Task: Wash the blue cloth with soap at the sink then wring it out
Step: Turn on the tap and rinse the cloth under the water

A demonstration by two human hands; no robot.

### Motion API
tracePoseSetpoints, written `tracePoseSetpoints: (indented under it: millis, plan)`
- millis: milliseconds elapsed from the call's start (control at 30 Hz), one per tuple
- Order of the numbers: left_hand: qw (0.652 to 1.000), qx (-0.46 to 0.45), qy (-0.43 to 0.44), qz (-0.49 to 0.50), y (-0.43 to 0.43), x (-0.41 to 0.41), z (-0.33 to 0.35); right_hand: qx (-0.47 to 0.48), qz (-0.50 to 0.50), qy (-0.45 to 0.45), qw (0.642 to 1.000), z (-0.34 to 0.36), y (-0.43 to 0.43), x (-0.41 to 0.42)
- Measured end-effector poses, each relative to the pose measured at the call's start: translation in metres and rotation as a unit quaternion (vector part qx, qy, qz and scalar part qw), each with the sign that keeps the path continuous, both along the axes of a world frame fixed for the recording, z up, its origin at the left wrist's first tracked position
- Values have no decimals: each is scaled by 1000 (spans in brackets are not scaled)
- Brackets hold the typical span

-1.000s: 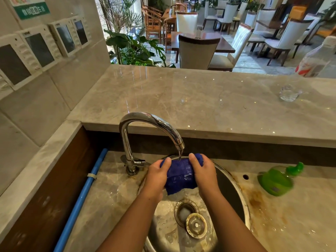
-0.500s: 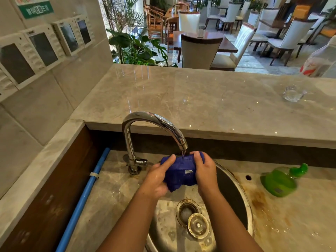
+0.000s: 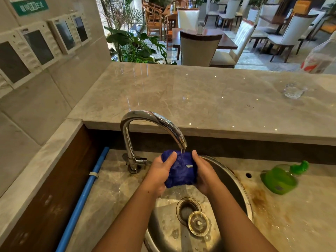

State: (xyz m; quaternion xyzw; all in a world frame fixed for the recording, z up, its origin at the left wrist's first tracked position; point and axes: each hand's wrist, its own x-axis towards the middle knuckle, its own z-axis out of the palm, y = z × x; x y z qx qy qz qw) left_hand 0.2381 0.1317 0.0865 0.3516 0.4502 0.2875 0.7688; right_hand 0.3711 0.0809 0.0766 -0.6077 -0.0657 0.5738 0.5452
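Left grip (image 3: 160, 172): curled round the left end of the cloth (image 3: 181, 171), with the thumb laid across the top, so that end is pinched firmly.
Right grip (image 3: 204, 172): wrapped round the right end, thumb up and fingers hidden behind, so the wad is squeezed from both sides.
Cloth: bunched into a tight blue wad and held between both grips, lifted above the sink (image 3: 244, 195) rather than resting in it.
Placement: the wad is held just under the mouth of the tap (image 3: 154, 119), so the thin stream lands on its middle and the runoff falls into the basin.
Drain (image 3: 186, 209): left open, with the stopper (image 3: 198, 223) lying just beside it, so no water is pooled.
Soap (image 3: 279, 180): a green pump bottle set on the tabletop (image 3: 112, 188) right of the sink, well apart from both grips. Whether it stands or lies cannot be told.
Suds: none can be made out on the cloth.
Step judged: wetting or rinsing under the stream; whether soap has been applied cannot be told, and wringing is judged not yet done.
Risk judged: splashing onto the already wet tabletop.
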Motion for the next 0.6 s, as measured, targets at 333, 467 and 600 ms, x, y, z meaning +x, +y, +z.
tracePoseSetpoints:
  millis: [333,467,600]
  plan:
    - [997,28,69,-38,9,-6,-5,34,21,-101,994,-9,-4,6]
    - [995,9,84,54,-1,8,-13,104,4,-371,923,7,-6,-21]
    - [996,-55,34,57,-3,17,-14,133,5,-447,885,10,-4,-53]
